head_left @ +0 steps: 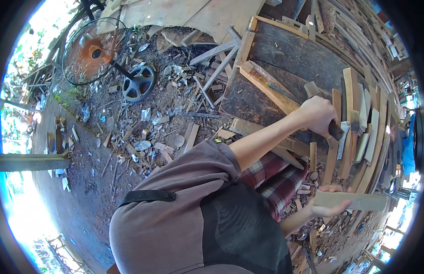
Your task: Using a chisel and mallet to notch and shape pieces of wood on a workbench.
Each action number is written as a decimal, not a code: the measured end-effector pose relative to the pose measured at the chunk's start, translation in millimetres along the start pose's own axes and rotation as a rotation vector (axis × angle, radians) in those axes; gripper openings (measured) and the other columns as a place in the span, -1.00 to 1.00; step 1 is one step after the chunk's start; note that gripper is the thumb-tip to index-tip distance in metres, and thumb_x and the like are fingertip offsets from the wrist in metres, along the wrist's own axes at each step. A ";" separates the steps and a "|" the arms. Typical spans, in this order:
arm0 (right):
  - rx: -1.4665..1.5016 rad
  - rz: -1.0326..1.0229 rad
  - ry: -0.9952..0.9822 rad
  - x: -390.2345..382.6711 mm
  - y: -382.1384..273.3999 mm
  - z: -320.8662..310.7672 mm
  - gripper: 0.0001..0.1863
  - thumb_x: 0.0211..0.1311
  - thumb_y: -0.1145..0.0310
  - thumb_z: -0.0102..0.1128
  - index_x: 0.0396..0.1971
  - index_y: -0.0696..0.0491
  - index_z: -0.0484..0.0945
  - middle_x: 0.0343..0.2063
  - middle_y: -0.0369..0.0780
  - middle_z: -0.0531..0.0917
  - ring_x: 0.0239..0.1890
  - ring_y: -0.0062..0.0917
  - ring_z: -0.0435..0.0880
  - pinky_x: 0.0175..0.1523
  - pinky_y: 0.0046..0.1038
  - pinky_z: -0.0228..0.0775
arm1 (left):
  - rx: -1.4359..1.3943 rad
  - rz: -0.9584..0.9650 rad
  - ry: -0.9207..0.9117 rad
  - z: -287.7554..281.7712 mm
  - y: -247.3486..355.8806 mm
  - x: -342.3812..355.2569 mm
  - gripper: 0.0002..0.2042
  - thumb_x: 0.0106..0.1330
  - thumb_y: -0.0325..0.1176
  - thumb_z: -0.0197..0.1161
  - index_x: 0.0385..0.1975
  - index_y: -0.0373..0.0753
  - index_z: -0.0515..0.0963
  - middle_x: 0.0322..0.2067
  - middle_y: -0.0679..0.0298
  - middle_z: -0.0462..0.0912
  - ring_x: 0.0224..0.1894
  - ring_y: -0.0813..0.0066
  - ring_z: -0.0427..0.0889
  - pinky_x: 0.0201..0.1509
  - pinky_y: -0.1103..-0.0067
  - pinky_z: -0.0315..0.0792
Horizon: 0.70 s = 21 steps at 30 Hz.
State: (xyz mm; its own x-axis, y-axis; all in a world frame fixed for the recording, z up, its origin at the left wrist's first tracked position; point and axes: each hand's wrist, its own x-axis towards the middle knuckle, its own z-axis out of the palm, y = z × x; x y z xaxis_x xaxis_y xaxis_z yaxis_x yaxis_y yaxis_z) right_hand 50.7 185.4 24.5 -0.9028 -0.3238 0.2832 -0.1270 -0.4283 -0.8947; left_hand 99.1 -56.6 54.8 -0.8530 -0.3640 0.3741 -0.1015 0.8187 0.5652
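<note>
My left hand [317, 115] is closed around a long dark tool [336, 130]. One end of it sticks out below the fist, and a narrow dark strip runs from the other side along a wooden beam [266, 89]. What kind of tool it is, I cannot make out. The beam lies slantwise on a dark, worn wooden bench [294, 55]. Lower right, my right hand [332, 205] grips a short, flat wooden board [358, 201] with fingers wrapped round its left part. The board is held apart from the bench.
Several upright wood strips [358, 132] are stacked right of the bench. An orange-centred pedestal fan [95, 52] stands at upper left. Wood offcuts and scraps litter the dirt ground [116, 123]. Crossed wooden legs [216, 59] stand by the bench's left side.
</note>
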 end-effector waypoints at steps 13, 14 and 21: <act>-0.243 0.087 0.050 9.1 -44.7 -9.8 -0.39 0.36 -0.03 -0.14 0.14 0.21 0.24 -0.62 -0.24 0.39 -0.74 -0.58 0.37 -0.74 -0.58 0.22 | 0.036 0.044 -0.073 -5.3 -0.1 2.2 -0.64 -0.16 -0.01 0.40 -0.39 -0.06 0.70 -0.47 0.21 0.68 -0.33 0.20 0.66 -0.24 0.37 0.54; -0.267 0.081 0.041 6.6 -46.6 -12.8 -0.40 0.38 -0.02 -0.16 0.15 0.21 0.24 -0.62 -0.23 0.39 -0.74 -0.58 0.37 -0.73 -0.58 0.23 | 0.026 0.064 -0.055 -6.4 1.3 0.3 -0.65 -0.15 -0.01 0.40 -0.38 -0.05 0.70 -0.49 0.21 0.68 -0.35 0.20 0.66 -0.24 0.39 0.54; -0.302 0.151 0.055 -2.5 -50.1 -13.6 -0.40 0.39 -0.01 -0.18 0.16 0.22 0.24 -0.63 -0.22 0.38 -0.80 -0.57 0.32 -0.70 -0.59 0.24 | 0.014 0.058 0.019 -3.7 3.0 -2.9 -0.66 -0.15 0.00 0.42 -0.39 -0.03 0.70 -0.54 0.22 0.66 -0.43 0.22 0.66 -0.28 0.40 0.53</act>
State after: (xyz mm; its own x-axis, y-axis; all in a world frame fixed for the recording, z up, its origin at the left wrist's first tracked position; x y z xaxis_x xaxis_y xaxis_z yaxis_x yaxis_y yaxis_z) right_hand 53.7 219.2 63.9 -0.9403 -0.3154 0.1277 -0.0984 -0.1072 -0.9894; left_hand 103.1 -54.8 58.2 -0.8476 -0.3238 0.4204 -0.0591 0.8449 0.5317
